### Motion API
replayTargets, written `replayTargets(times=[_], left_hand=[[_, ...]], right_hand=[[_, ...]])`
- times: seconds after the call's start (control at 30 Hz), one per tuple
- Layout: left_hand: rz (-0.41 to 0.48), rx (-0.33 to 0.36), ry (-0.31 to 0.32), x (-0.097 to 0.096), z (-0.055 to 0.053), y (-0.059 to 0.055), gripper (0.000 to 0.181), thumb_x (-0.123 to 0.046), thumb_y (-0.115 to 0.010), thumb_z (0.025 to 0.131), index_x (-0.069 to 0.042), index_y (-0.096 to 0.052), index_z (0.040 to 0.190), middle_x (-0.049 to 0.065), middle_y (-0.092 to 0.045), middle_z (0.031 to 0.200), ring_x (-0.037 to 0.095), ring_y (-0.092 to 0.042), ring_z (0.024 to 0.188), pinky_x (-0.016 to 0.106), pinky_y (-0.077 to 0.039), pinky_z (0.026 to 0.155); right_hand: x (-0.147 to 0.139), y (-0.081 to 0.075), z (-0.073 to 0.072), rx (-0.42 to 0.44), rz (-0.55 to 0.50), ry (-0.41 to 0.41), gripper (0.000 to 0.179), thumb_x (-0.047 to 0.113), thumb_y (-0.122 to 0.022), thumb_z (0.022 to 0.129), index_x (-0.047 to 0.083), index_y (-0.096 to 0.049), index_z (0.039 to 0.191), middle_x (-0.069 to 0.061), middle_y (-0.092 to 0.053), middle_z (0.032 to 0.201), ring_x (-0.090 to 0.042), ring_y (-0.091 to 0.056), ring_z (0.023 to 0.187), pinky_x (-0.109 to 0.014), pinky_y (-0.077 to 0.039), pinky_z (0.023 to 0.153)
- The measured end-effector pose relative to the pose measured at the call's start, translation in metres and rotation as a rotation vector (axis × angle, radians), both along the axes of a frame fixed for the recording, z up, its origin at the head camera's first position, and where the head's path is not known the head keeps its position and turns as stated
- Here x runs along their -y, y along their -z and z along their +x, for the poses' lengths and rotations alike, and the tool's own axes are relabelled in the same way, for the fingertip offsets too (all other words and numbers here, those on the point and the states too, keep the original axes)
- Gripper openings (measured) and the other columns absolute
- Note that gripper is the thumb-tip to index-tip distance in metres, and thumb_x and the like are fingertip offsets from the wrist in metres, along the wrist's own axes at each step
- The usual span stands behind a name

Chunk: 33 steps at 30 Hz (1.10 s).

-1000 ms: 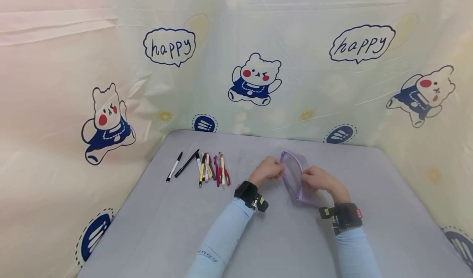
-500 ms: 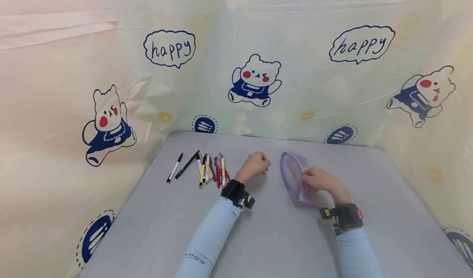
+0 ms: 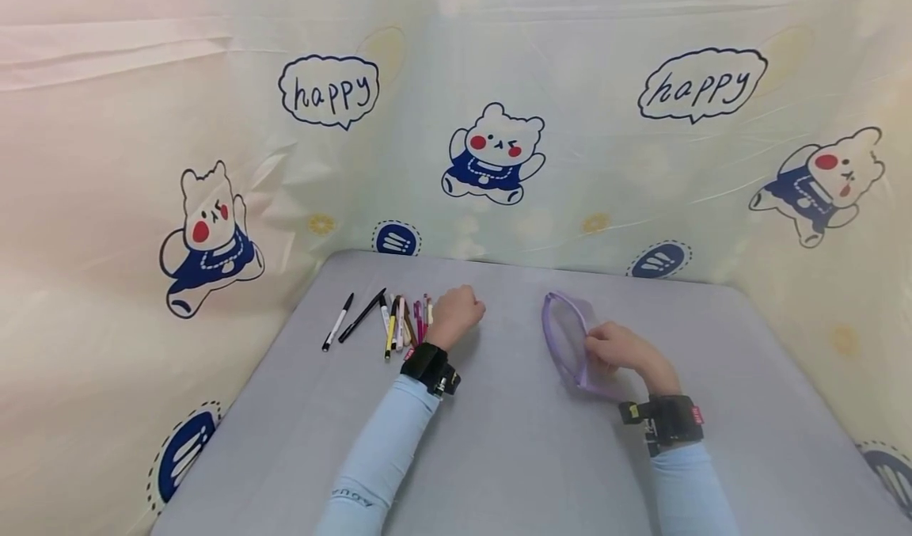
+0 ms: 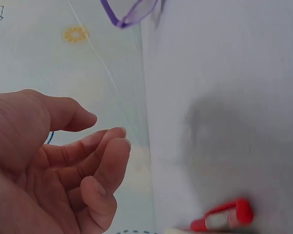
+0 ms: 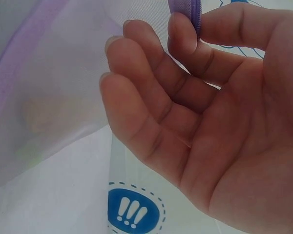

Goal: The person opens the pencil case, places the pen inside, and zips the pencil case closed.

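My left hand [image 3: 456,314] hovers above the table, overlapping the right side of a row of pens [image 3: 400,322] in the head view. In the left wrist view its thumb and loosely bent fingers are apart, with nothing between them; a red-capped pen [image 4: 229,217] lies below. My right hand [image 3: 623,347] pinches the zipper edge [image 5: 185,9] of a purple see-through mesh pouch [image 3: 568,334] between thumb and index finger. The pouch's mouth gapes toward the left. Its mesh [image 5: 63,105] spreads beside the other fingers, which are bent and apart from the zipper.
A white pen with a black cap [image 3: 338,322] and a black pen [image 3: 362,316] lie at the left of the row. Behind the grey table [image 3: 520,457] hangs a printed curtain [image 3: 584,156].
My left hand has moved away from the pouch's left edge, leftward to the pens. The right hand stays at the pouch, which keeps its place with its mouth spread.
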<state>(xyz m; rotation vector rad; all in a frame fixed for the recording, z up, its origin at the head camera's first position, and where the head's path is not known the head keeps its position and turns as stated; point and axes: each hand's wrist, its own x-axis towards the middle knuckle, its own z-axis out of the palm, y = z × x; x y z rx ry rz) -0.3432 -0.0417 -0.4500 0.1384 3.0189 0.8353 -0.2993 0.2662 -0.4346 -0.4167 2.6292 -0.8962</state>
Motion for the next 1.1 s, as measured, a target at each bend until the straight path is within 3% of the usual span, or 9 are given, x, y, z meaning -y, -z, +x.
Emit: replayTargets(times=[0.37,0.63,0.77,0.93,1.1], left_hand=[[-0.031,-0.016,-0.069,0.037,0.005,-0.003,0.025,-0.021,-0.054,0.095,-0.008,-0.054,0.074,0.001,-0.044,0.061,0.017,-0.044,0.051,0.027,-0.031,0.045],[0.025,0.072,-0.121,0.048,0.008,0.001,0.027,-0.014,-0.055,0.095,-0.007,-0.051,0.069,0.001,-0.040,0.058,0.017,-0.042,0.048,0.027,-0.030,0.042],[-0.019,0.086,-0.125,0.054,0.011,0.005,0.022,-0.008,-0.056,0.093,-0.002,-0.060,0.072,0.004,-0.049,0.060,0.018,-0.049,0.048,0.027,-0.034,0.041],[-0.116,0.081,-0.130,0.058,0.008,0.012,0.009,-0.006,-0.061,0.088,0.002,-0.065,0.088,0.010,-0.060,0.072,0.021,-0.056,0.057,0.029,-0.042,0.046],[-0.137,0.117,-0.137,0.059,0.008,0.017,0.015,-0.011,-0.065,0.087,0.002,-0.065,0.094,0.014,-0.062,0.080,0.025,-0.059,0.061,0.030,-0.045,0.047]], right_hand=[[-0.002,-0.004,0.002,0.002,-0.007,0.000,0.024,0.012,-0.047,0.093,0.000,-0.057,0.074,-0.008,-0.056,0.065,-0.020,-0.054,0.060,-0.035,-0.051,0.057],[-0.004,-0.004,0.003,0.002,-0.020,0.002,0.024,0.011,-0.048,0.092,0.001,-0.056,0.073,-0.007,-0.055,0.063,-0.020,-0.053,0.058,-0.036,-0.050,0.056],[-0.004,-0.002,0.002,0.003,-0.017,0.005,0.024,0.011,-0.047,0.092,0.002,-0.055,0.071,-0.006,-0.054,0.062,-0.020,-0.052,0.058,-0.036,-0.050,0.056],[-0.005,-0.001,0.000,-0.004,-0.009,0.010,0.023,0.012,-0.047,0.092,0.003,-0.056,0.072,-0.005,-0.054,0.063,-0.019,-0.053,0.058,-0.035,-0.051,0.056],[-0.005,-0.002,0.001,0.001,-0.023,-0.003,0.024,0.011,-0.047,0.092,0.003,-0.055,0.071,-0.006,-0.054,0.063,-0.020,-0.053,0.058,-0.037,-0.051,0.056]])
